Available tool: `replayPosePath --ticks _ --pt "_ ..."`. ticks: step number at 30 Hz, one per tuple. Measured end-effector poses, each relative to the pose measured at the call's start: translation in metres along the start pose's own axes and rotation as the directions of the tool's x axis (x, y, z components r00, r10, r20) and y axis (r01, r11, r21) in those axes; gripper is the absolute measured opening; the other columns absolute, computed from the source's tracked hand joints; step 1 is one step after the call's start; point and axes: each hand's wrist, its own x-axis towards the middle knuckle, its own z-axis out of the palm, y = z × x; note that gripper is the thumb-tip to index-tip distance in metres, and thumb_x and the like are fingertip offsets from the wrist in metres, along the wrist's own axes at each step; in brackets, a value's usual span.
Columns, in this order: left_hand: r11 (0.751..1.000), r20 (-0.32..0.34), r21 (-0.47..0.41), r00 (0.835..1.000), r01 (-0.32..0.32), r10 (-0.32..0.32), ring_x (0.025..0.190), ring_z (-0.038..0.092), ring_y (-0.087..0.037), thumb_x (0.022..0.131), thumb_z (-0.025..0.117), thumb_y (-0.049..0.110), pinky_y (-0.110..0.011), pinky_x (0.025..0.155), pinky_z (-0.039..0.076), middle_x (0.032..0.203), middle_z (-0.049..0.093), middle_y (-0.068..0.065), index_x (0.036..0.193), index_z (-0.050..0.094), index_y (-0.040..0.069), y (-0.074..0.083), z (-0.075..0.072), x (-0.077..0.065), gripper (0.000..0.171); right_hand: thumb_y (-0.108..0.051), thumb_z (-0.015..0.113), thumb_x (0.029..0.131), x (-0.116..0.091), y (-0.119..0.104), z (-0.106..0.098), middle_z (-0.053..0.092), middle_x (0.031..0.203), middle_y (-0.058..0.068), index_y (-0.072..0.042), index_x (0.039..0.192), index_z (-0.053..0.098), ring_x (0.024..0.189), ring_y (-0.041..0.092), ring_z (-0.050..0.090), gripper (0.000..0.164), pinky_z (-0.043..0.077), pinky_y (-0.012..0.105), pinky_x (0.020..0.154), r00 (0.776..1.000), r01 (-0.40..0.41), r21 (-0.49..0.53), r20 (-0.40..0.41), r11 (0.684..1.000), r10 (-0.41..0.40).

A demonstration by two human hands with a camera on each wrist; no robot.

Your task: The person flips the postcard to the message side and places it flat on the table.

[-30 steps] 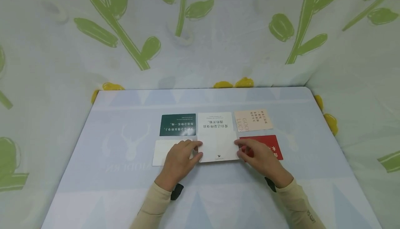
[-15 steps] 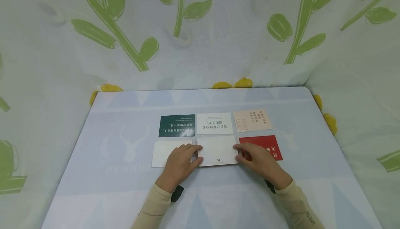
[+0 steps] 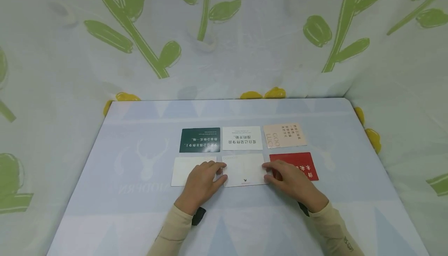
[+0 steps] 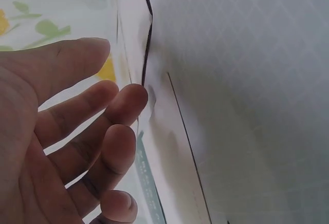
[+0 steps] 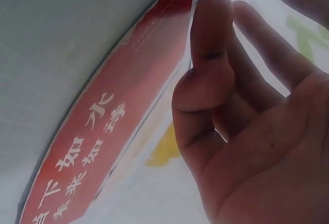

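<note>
A white card (image 3: pixel 244 168) with a small dark mark near its front edge lies in the middle of the front row. At its left side, my left hand (image 3: pixel 200 184) has its thumb and index fingertips beside the edge, the fingers loosely bent. My right hand (image 3: pixel 295 183) does the same at the right side. Under the left hand lies a plain white card (image 3: pixel 180 170), partly covered. A red card (image 3: pixel 304 161) is partly hidden by the right hand; its white lettering shows in the right wrist view. In the left wrist view, nothing sits between the left thumb and fingers.
Behind the front row lie a dark green card (image 3: pixel 200 140), a white card with black text (image 3: pixel 242 138) and a pale peach card (image 3: pixel 285 135). The pale blue patterned table (image 3: pixel 140 225) backs onto a white cloth (image 3: pixel 245 65) with green leaf prints.
The front middle card came down toward the person and off the white text card behind it, which now shows whole. Both hands stayed nearly in place at its sides.
</note>
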Motion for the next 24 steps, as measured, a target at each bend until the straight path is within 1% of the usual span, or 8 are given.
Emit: replayPosePath --ticks 8,12,15,18,21,24 --pt "1.000 0.013 0.013 1.000 0.009 -0.009 0.077 0.058 -0.013 0.086 0.082 0.025 -0.030 0.067 0.049 0.085 0.068 0.005 0.113 0.074 0.013 0.001 -0.002 0.000 0.030 -0.022 0.083 0.085 -0.001 0.000 -0.001 0.053 0.081 -0.013 -0.012 0.125 0.070 0.074 0.007 0.051 0.043 0.047 0.022 0.064 1.000 0.011 0.006 -0.015 1.000 -0.010" --pt "1.000 0.014 0.020 1.000 0.016 -0.016 0.078 0.059 -0.013 0.087 0.081 0.025 -0.031 0.068 0.050 0.087 0.069 0.005 0.114 0.074 0.013 0.002 -0.003 0.000 0.030 -0.021 0.083 0.086 -0.001 0.001 -0.002 0.056 0.085 -0.013 -0.012 0.125 0.070 0.076 0.008 0.053 0.043 0.049 0.022 0.066 0.999 0.029 0.018 -0.031 0.999 -0.029" --pt "1.000 -0.003 0.007 1.000 0.001 -0.001 0.080 0.060 -0.013 0.087 0.081 0.025 -0.031 0.069 0.051 0.088 0.069 0.004 0.114 0.074 0.013 0.002 -0.004 0.002 0.030 -0.021 0.083 0.086 -0.004 0.004 -0.004 0.058 0.089 -0.013 -0.013 0.126 0.069 0.078 0.008 0.054 0.043 0.050 0.022 0.068 0.999 0.035 0.026 -0.042 0.999 -0.034" --pt "0.999 -0.035 -0.006 0.999 -0.034 0.034 0.081 0.061 -0.014 0.088 0.080 0.024 -0.031 0.070 0.051 0.090 0.070 0.003 0.113 0.074 0.013 0.002 -0.003 0.006 0.028 -0.019 0.082 0.087 -0.008 0.009 -0.007 0.060 0.092 -0.014 -0.013 0.126 0.069 0.078 0.007 0.054 0.042 0.050 0.023 0.068 0.997 0.042 0.047 -0.061 0.998 -0.040" --pt "0.998 -0.068 -0.012 0.996 -0.063 0.062 0.082 0.061 -0.016 0.089 0.079 0.022 -0.032 0.069 0.050 0.092 0.070 0.002 0.113 0.074 0.012 0.003 -0.003 0.012 0.026 -0.016 0.081 0.087 -0.012 0.016 -0.011 0.061 0.093 -0.013 -0.013 0.126 0.068 0.077 0.007 0.055 0.041 0.051 0.023 0.067 0.994 0.059 0.067 -0.093 0.996 -0.052" --pt "0.997 -0.099 -0.010 0.992 -0.081 0.080 0.082 0.060 -0.018 0.089 0.080 0.022 -0.032 0.068 0.049 0.096 0.070 0.000 0.113 0.074 0.012 0.004 -0.003 0.019 0.027 -0.014 0.081 0.088 -0.017 0.024 -0.017 0.064 0.100 -0.009 -0.014 0.127 0.067 0.081 0.007 0.056 0.042 0.053 0.025 0.070 0.988 0.085 0.056 -0.137 0.995 -0.077"
